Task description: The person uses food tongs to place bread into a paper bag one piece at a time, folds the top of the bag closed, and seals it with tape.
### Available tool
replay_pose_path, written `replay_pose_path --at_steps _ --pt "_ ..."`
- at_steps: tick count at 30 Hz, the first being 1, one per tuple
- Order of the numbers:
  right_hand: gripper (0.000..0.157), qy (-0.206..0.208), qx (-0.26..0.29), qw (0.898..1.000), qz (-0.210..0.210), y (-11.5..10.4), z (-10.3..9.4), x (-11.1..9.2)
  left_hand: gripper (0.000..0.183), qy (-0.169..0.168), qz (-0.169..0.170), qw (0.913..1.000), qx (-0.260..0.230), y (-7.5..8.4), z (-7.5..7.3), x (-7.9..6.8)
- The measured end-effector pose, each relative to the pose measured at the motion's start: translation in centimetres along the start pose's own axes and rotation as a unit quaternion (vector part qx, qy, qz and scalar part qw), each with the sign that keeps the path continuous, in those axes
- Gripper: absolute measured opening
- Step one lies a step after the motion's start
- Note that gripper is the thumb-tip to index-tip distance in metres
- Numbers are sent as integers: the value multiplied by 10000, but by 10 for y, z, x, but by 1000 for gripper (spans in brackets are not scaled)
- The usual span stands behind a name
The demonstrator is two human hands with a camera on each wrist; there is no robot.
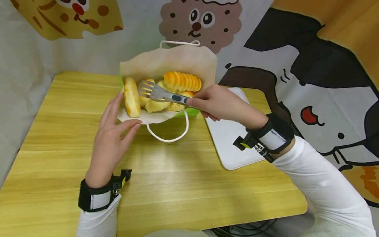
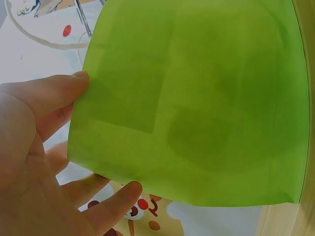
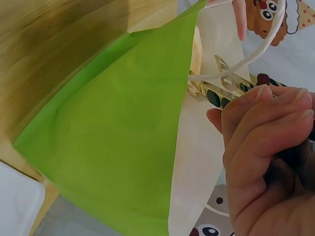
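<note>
A green paper bag (image 2: 197, 98) with a pale inside and white cord handles (image 1: 167, 141) stands tilted on the table, its mouth facing me. Inside lie several breads, among them a long roll (image 1: 131, 97) at the left and a ridged golden loaf (image 1: 182, 81) at the back right. My left hand (image 1: 111, 141) pinches the bag's near left rim between thumb and finger. With my right hand (image 1: 222, 102) I hold metal tongs (image 1: 161, 94) by the handle, their forked end over the breads in the bag mouth. In the right wrist view the tong arms stand apart, with no bread visible between them.
A white tray (image 1: 237, 144) lies on the wooden table (image 1: 177, 197), right of the bag and partly under my right forearm. Behind the table hangs a cloth with cartoon prints (image 1: 201, 26). Dark cables (image 1: 245, 228) show below the front edge.
</note>
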State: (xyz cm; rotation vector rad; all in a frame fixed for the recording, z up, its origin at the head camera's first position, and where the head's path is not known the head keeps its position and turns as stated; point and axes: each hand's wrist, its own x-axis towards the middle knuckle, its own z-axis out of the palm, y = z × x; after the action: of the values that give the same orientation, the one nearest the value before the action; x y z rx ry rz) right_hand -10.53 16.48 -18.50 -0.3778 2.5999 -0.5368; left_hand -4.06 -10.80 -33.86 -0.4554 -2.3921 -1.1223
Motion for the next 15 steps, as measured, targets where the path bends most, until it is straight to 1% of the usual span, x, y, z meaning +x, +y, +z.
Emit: replay_pose_path --at_steps 4,7,10,13,15 --pt "31 77 128 9999 -56 6 0 -3 13 -49 -33 10000 18 2 0 1" --pt "31 213 246 9994 -130 13 0 -7 13 -83 -43 10000 32 3 0 3" --pt "31 481 357 9980 -193 21 -1 -13 14 -107 -32 9999 61 4 -1 5" --pt "29 800 715 9940 -206 30 1 -22 14 -134 -47 9999 67 4 -1 10" --pt "30 1034 1023 9891 -228 37 4 -29 15 -164 -70 9998 44 4 -2 14"
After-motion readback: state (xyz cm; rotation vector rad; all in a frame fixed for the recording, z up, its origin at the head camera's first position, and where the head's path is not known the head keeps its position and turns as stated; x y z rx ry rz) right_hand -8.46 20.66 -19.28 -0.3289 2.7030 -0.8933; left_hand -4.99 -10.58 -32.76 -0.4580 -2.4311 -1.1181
